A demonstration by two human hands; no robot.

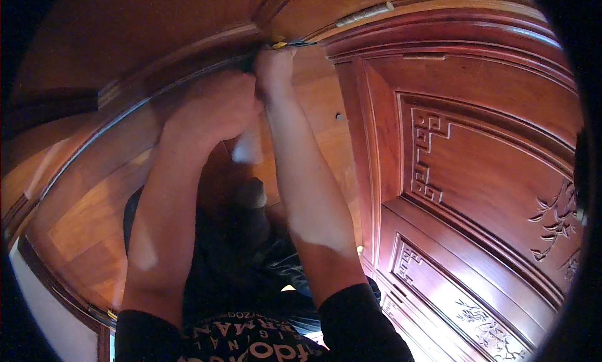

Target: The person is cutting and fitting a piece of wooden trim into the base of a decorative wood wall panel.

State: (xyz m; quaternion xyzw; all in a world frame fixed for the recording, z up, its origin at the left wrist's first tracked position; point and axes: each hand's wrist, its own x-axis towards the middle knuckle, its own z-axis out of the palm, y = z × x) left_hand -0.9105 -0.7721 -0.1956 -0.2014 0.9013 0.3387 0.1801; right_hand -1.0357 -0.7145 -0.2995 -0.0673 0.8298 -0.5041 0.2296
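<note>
Though dim, floor (316, 127) beside carved panels (489, 155)

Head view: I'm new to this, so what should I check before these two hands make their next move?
1. Right hand near the yellow item: ok, it is right up by it.
2. Right hand's grip on that item: cannot tell, the fingers are too hard to make out.
3. Left hand holding something: cannot tell, its fingers are hidden.
4. Working spot plainly visible: not ok, shadow and the hands hide part of it.
5. Pale cylinder apart from both hands: ok, it is off to the right.
6. Carved panel untouched: ok, neither hand is on it.
</note>
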